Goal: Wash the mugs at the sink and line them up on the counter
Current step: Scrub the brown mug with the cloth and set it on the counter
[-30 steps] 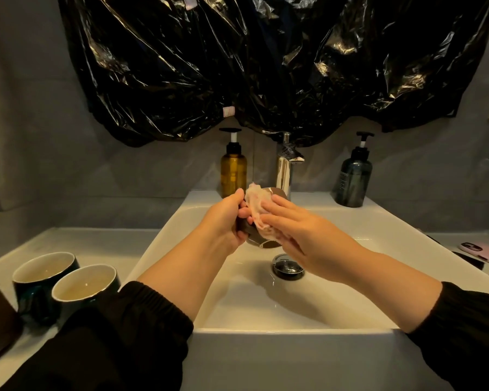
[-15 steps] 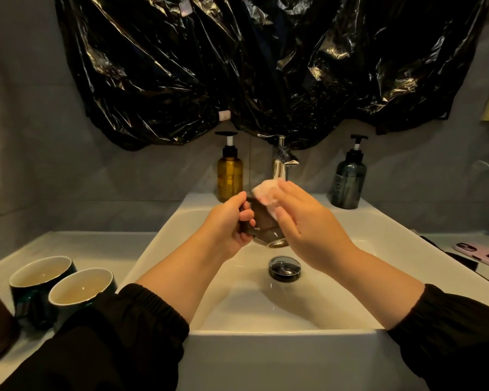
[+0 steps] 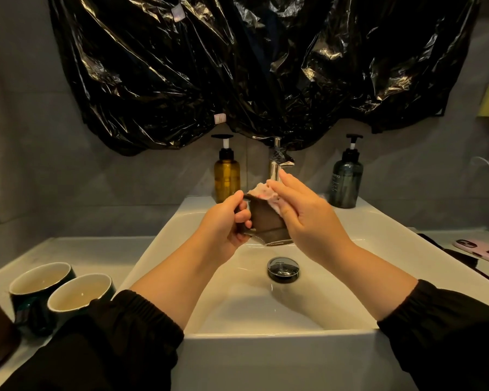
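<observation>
While aloft, mug (image 3: 268, 222) in left hand (image 3: 223, 225), sponge (image 3: 265, 193) in right hand (image 3: 308, 218)

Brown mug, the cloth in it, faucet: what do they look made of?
The brown mug: probably glazed ceramic, satin brown; rigid, sheen along its lower edge. The cloth: soft pale pink fabric or sponge, crumpled; cannot tell which. The faucet: polished chrome-look metal; mirror-bright reflections.
</observation>
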The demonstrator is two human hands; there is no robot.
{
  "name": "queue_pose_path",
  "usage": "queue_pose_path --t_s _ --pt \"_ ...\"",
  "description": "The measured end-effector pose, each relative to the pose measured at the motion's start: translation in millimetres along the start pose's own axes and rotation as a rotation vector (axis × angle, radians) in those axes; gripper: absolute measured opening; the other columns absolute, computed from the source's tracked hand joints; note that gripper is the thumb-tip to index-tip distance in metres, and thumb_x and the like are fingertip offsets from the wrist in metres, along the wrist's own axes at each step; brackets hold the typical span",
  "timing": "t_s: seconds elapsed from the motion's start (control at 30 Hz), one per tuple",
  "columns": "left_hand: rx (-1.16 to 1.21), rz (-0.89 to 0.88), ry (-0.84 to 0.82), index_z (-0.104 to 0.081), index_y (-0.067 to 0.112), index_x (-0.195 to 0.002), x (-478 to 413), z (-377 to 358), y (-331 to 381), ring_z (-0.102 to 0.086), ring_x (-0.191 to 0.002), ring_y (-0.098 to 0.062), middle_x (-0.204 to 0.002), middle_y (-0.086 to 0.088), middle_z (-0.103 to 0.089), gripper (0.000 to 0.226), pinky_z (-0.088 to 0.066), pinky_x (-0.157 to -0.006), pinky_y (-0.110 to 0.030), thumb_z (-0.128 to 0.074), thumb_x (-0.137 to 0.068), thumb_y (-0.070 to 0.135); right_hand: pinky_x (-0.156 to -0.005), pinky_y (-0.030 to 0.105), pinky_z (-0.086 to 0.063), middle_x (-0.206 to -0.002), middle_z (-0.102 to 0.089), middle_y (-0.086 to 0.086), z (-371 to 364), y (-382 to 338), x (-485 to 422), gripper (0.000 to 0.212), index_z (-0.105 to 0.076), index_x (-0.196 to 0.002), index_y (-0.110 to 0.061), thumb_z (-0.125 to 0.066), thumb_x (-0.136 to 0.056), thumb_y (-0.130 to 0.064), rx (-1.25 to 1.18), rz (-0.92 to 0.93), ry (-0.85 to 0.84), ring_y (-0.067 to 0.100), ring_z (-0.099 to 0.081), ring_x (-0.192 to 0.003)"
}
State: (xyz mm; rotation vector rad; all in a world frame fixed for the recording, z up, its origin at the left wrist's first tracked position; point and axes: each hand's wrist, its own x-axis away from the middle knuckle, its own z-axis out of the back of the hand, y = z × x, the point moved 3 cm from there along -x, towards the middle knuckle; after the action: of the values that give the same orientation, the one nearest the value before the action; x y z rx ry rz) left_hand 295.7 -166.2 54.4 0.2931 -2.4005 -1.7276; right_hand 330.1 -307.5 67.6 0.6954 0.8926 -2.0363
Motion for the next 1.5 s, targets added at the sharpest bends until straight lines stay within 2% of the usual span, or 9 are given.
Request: queue_pose_path --t_s 0.1,0.2,0.33,0.5,0.67,0.87,1.07,1.23,1.5 --pt "0.096 -0.012 -0.001 -0.043 0.018 -0.065 -1 4 2 -0.039 -0.049 -0.010 -0.046 0.005 -0.037 0.041 -0.030 -0.056 -0.024 -0.036 -0.101 0.035 -0.087 0.009 -0.041 -0.112 -0.064 -0.013 7 3 -1 0.032 -0.063 -0.114 -0.032 -0.037 -0.102 -0.018 -0.171 -0.064 0.095 -0.018 -0.049 -0.106" --pt "0.259 -0.001 0.043 -0.044 0.018 -0.062 -1 11 5 -0.040 -0.047 -0.010 -0.046 0.006 -0.037 0.043 -0.030 -0.057 -0.024 -0.037 -0.101 0.035 -0.055 0.028 -0.034 -0.056 -0.045 -0.006 10 28 -3 0.043 -0.046 -0.059 -0.022 -0.038 -0.102 -0.022 -0.253 -0.356 -0.005 0.004 -0.043 -0.050" --pt "0.364 0.043 0.064 -0.044 0.018 -0.063 -2 13 6 -0.040 -0.049 -0.009 -0.046 0.006 -0.037 0.043 -0.026 -0.056 -0.023 -0.037 -0.101 0.036 -0.064 0.032 -0.042 -0.070 -0.057 0.009 17 47 -4 0.045 -0.064 -0.074 -0.005 -0.043 -0.099 -0.037 -0.288 -0.509 0.059 0.020 -0.053 -0.068" --pt "0.311 0.128 0.054 -0.045 0.018 -0.066 -3 9 0 -0.040 -0.048 -0.008 -0.045 0.007 -0.039 0.039 -0.025 -0.051 -0.023 -0.037 -0.100 0.036 -0.069 0.012 -0.046 -0.106 -0.063 -0.004 20 33 -5 0.027 -0.062 -0.121 -0.016 -0.049 -0.098 -0.014 -0.321 -0.349 0.263 0.006 -0.058 -0.092" --pt "0.257 0.177 0.080 -0.050 0.016 -0.067 0 3 -6 -0.042 -0.047 -0.008 -0.049 0.004 -0.042 0.040 -0.028 -0.053 -0.022 -0.041 -0.100 0.037 -0.060 0.007 -0.047 -0.102 -0.062 -0.006 13 13 -5 0.027 -0.061 -0.121 -0.024 -0.045 -0.100 -0.019 -0.461 -0.281 0.142 -0.002 -0.061 -0.081" --pt "0.249 0.176 0.138 -0.047 0.017 -0.067 -2 8 -5 -0.038 -0.051 -0.009 -0.046 0.005 -0.040 0.039 -0.025 -0.051 -0.022 -0.038 -0.101 0.035 -0.098 0.006 -0.034 -0.119 -0.054 -0.016 4 -2 5 0.028 -0.068 -0.117 -0.013 -0.048 -0.098 -0.018 -0.132 0.073 0.014 -0.003 -0.046 -0.118" --pt "0.230 0.182 0.142 -0.048 0.016 -0.067 0 5 -5 -0.039 -0.053 -0.010 -0.050 0.004 -0.041 0.039 -0.026 -0.052 -0.023 -0.039 -0.100 0.034 -0.093 0.013 -0.046 -0.114 -0.058 -0.024 4 12 -4 0.027 -0.061 -0.122 -0.029 -0.052 -0.096 -0.023 -0.364 -0.108 0.051 -0.003 -0.054 -0.110" --pt "0.287 0.173 0.170 -0.044 0.018 -0.064 -1 11 -1 -0.036 -0.050 -0.008 -0.041 0.007 -0.038 0.040 -0.025 -0.049 -0.023 -0.038 -0.101 0.033 -0.102 0.022 -0.043 -0.119 -0.063 -0.003 8 -1 9 0.026 -0.070 -0.112 -0.008 -0.065 -0.086 -0.009 -0.093 0.284 0.066 0.011 -0.057 -0.117" --pt "0.181 0.172 0.164 -0.047 0.016 -0.067 1 7 -2 -0.038 -0.052 -0.009 -0.047 0.004 -0.041 0.038 -0.028 -0.053 -0.022 -0.039 -0.100 0.034 -0.088 0.014 -0.050 -0.107 -0.066 -0.010 10 3 4 0.022 -0.072 -0.105 -0.011 -0.065 -0.086 -0.004 -0.224 0.145 0.059 0.011 -0.064 -0.105"
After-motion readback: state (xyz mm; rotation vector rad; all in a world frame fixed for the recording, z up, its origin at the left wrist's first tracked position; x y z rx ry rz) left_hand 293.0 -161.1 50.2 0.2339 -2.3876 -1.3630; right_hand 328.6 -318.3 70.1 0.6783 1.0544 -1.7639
